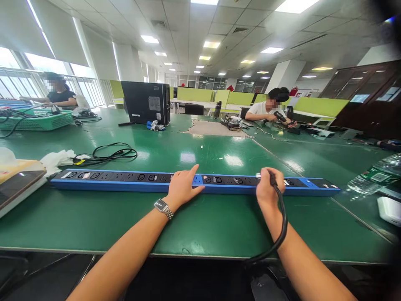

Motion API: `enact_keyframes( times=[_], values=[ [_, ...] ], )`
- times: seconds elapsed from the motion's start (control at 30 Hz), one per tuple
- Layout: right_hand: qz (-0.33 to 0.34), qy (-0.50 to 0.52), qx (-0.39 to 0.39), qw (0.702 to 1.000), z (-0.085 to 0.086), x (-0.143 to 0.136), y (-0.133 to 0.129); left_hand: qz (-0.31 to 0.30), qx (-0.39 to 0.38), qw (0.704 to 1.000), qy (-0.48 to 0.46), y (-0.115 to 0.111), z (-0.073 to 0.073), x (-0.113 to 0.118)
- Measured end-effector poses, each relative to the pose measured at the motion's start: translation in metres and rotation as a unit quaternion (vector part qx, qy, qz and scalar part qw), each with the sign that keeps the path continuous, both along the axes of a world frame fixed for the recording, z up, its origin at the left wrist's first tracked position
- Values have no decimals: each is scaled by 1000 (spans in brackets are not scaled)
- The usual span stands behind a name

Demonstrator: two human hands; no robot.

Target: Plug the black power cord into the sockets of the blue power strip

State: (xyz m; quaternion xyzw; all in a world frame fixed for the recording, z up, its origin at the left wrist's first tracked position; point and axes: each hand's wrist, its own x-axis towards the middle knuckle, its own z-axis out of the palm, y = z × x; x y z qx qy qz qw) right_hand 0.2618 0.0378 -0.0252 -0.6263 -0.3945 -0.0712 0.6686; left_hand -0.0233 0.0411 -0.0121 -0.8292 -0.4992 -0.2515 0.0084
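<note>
A long blue-and-black power strip [188, 189] lies across the table in front of me, its face lined with several sockets. My left hand [182, 186] is laid over its middle, gripping it, with thumb and index finger spread and the other fingers curled toward the far edge. Over the strip's right part, my right hand [268, 184] is closed round a plug [258, 175], of which only a pale metal tip shows. From this fist a thick black cable [283, 217] loops down past my wrist and over the table's front edge.
Left of the strip sit a coiled thin cord [117, 152], crumpled tissue [59, 159] and a phone [20, 186]. A water bottle [376, 173] and a white case [390, 209] are at right. Farther back are a computer tower [145, 103], a green basket [46, 120] and two people.
</note>
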Motion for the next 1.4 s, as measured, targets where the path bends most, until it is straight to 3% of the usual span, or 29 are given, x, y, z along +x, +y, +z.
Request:
enact_keyframes(
  times=[0.13, 0.37, 0.67, 0.83, 1.23, 1.4],
  values=[
    [8, -24, -41, 999, -6, 24, -3, 1, 2, 1000, -1, 0, 0, 0],
    [78, -178, -154, 969, -14, 26, 9, -1, 2, 1000, -2, 0, 0, 0],
    [90, -174, -114, 974, -15, 22, 9, 0, -6, 1000, 2, -1, 2, 0],
    [70, -178, -131, 973, -13, 24, 8, 0, -10, 1000, -5, -1, 2, 0],
    [154, -192, -158, 956, -9, 34, 14, -1, -14, 1000, -3, -2, 3, 0],
    [161, -156, -138, 965, -6, 25, 11, 0, -14, 1000, -3, -1, 3, 0]
  ],
)
